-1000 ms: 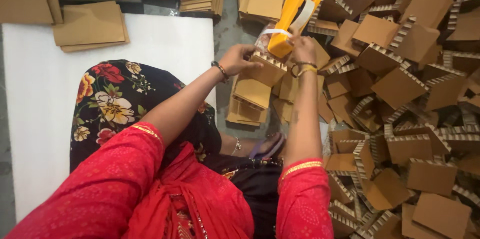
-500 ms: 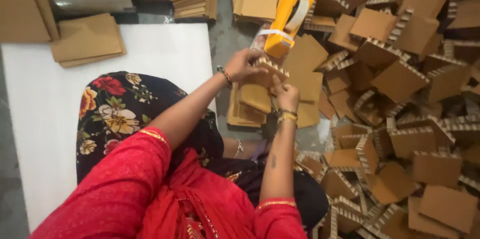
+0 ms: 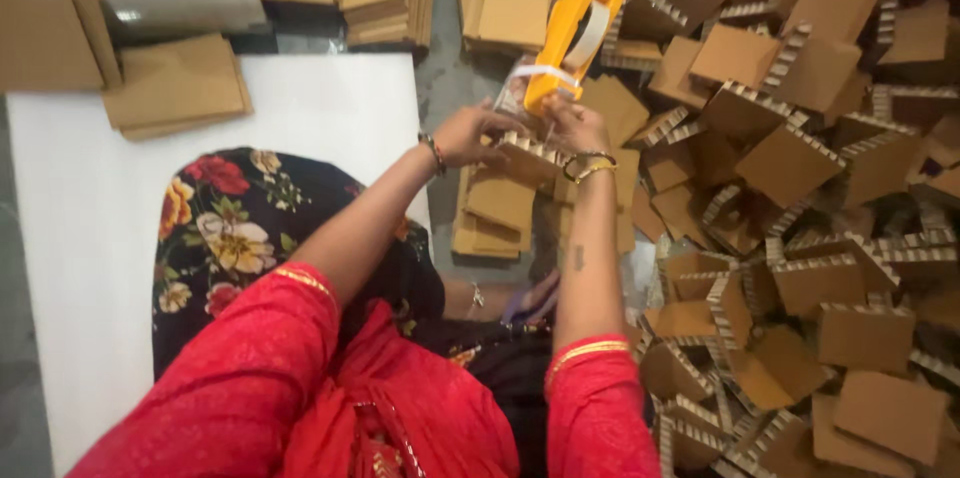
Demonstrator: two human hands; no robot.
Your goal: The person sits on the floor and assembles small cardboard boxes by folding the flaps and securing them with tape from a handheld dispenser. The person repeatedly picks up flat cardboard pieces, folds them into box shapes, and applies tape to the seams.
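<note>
Your right hand (image 3: 578, 126) is gripping a yellow tape dispenser (image 3: 568, 40), closed around its lower end. Your left hand (image 3: 472, 133) is pinching the edge of a folded corrugated cardboard piece (image 3: 528, 160), held above a stack of flat cardboard blanks (image 3: 495, 218); a pile of folded pieces (image 3: 800, 198) is lying just to the right.

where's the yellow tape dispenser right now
In the head view, the yellow tape dispenser is upper centre, raised in the right hand above a cardboard piece the left hand steadies.
</note>
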